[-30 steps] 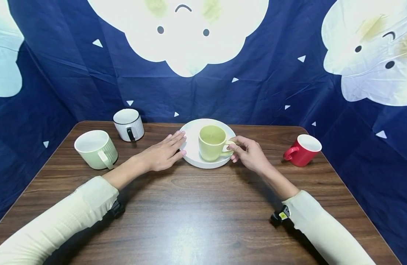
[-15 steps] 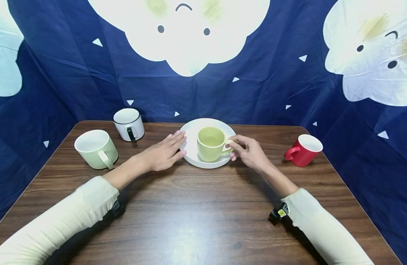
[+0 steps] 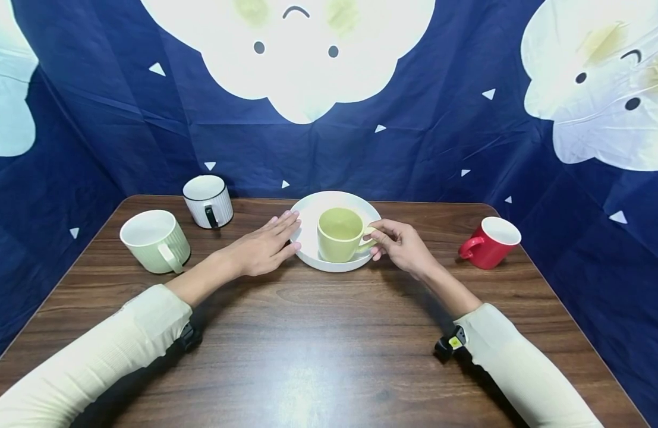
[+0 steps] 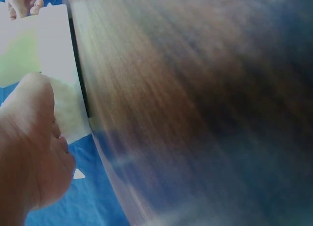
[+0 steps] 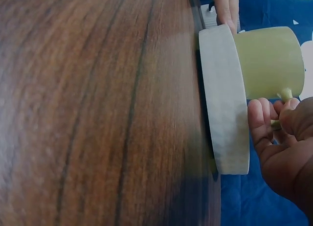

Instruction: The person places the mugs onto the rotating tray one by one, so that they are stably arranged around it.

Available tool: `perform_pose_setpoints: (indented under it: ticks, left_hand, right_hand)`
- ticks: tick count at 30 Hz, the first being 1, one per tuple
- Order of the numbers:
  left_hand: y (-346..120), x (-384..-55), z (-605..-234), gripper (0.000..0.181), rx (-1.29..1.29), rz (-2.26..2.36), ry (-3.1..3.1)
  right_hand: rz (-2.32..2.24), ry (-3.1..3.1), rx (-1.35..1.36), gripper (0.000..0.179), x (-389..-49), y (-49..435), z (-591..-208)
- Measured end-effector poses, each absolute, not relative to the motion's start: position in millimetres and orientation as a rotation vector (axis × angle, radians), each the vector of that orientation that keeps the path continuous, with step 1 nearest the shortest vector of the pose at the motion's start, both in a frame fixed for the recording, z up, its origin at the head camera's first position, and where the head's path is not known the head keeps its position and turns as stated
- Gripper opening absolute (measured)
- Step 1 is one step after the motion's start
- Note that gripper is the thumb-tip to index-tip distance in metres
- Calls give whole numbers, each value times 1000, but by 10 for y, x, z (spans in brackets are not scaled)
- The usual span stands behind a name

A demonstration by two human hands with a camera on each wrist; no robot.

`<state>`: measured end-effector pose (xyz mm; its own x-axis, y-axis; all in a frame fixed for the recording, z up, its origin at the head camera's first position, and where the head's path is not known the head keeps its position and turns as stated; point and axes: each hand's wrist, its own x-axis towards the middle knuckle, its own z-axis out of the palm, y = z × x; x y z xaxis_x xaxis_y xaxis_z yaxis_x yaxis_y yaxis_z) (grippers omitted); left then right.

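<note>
A yellow-green mug (image 3: 339, 236) stands upright within the white round plate (image 3: 311, 208), which has a raised rim. My right hand (image 3: 400, 246) pinches the mug's handle between thumb and fingers. In the right wrist view the mug (image 5: 269, 62) sits beyond the plate's thick side wall (image 5: 222, 103), with the right hand (image 5: 286, 138) at its handle. My left hand (image 3: 264, 245) has straight fingers, their tips touching the plate's left rim. The left wrist view catches the left hand (image 4: 36, 147) beside the plate's pale side (image 4: 56, 40).
On the left of the wooden table (image 3: 286, 356) stand a pale green mug (image 3: 157, 242) and a white ribbed mug (image 3: 210, 202) with a black handle. A red mug (image 3: 490, 244) is at the right. Behind hangs a blue cloth (image 3: 329, 154) with cloud prints.
The yellow-green mug has shifted slightly left and toward me on the plate, its handle held by my right hand. My left hand and the plate look unmoved.
</note>
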<state>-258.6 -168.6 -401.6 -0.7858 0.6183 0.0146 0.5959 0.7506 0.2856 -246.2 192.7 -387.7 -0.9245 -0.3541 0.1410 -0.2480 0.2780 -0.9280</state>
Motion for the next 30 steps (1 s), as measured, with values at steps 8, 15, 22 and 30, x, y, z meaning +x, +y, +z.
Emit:
perform_pose_setpoints:
  ticks: [8, 15, 22, 30]
  left_hand:
    - [-1690, -2584, -4014, 72, 995, 428, 2862]
    - [-1697, -2601, -4024, 73, 1004, 415, 2865]
    - [-1692, -2610, -4021, 74, 1003, 412, 2860]
    - [-1693, -2604, -4024, 75, 990, 418, 2853]
  right_hand:
    - [-1779, 2335, -579, 29, -2494, 1935, -3874]
    - [-1733, 2326, -600, 29, -2516, 1957, -3834]
    - [-1708, 2354, -579, 32, -2495, 1990, -3823]
    - [-1731, 2431, -500, 46, -2403, 2048, -3843]
